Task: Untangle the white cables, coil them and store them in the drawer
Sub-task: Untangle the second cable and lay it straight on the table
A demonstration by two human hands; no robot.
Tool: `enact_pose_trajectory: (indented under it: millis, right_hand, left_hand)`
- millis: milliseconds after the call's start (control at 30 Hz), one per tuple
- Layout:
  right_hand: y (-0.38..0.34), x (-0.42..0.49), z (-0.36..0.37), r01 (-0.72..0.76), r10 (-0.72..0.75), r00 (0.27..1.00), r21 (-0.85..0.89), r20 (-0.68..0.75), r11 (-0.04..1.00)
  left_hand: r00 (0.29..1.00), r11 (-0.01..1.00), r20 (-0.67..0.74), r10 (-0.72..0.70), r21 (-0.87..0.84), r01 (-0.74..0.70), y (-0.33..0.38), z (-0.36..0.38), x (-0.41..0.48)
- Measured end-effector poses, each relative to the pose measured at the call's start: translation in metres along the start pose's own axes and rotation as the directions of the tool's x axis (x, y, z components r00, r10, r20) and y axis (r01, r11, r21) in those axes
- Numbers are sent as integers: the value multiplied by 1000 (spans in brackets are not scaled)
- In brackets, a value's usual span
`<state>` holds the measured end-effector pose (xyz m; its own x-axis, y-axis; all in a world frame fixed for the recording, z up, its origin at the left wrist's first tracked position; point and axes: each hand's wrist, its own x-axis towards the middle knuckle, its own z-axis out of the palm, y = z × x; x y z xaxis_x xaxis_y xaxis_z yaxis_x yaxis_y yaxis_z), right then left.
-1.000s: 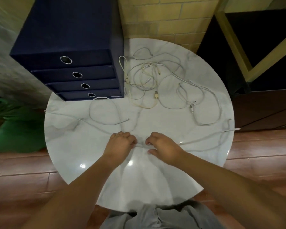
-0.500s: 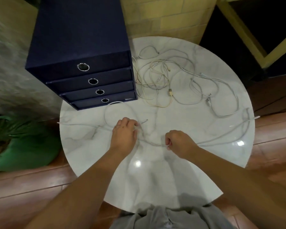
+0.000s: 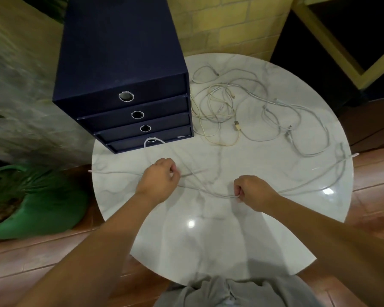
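White cable stretched (2 hands wider).

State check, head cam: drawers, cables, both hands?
drawer unit: all four drawers shut
held cable: uncoiled, runs between both hands
cable pile: tangled, loose on table
left hand: grips held cable
right hand: pinches held cable

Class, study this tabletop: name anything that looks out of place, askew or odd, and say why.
A left cable end and a right cable end poke past the table rim; either might slide off. One yellowed cable lies among the white cables.
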<state>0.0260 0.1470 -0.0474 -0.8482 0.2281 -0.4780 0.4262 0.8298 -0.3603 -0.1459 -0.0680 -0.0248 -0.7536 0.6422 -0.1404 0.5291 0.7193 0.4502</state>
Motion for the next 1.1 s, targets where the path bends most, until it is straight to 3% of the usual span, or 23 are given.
enact_pose_trajectory:
  millis: [200, 367, 433, 533, 600, 667, 833, 1000, 1100]
  right_hand:
    - [-1, 0, -1, -10, 10, 1000, 9, 4, 1000]
    - [-1, 0, -3, -5, 5, 1000, -22, 7, 1000]
    - [-2, 0, -3, 2, -2, 1000, -22, 7, 1000]
    - [-5, 0, -3, 7, -7, 1000, -19, 4, 1000]
    - [-6, -1, -3, 2, -1, 1000, -29, 5, 1000]
    - [-7, 0, -3, 1, 0, 1000, -32, 4, 999]
    - [-8, 1, -2, -14, 14, 1000, -30, 3, 999]
    - [-8, 2, -1, -17, 17, 1000, -34, -7, 999]
    - [-7, 2, 1, -15, 15, 1000, -39, -7, 999]
  left_hand:
    - [977, 999, -207, -50, -6, 50, -40, -46, -17]
    - [912, 947, -317, -259, -272, 174, -62, -79, -31]
    - [898, 929, -304, -319, -288, 232, -78, -87, -33]
    - [899, 950, -328, -289, 14, 311, -99, -97, -36]
    - [893, 905, -372, -253, 236, 355, -105, -104, -37]
    - [877, 860, -398, -270, 311, 405, -113, -110, -35]
    - [826, 867, -379, -417, 105, 486, -133, -115, -23]
    - [836, 839, -156, -526, 63, 540, -140, -104, -8]
    - [857, 860, -190, -480, 90, 502, -121, -84, -8]
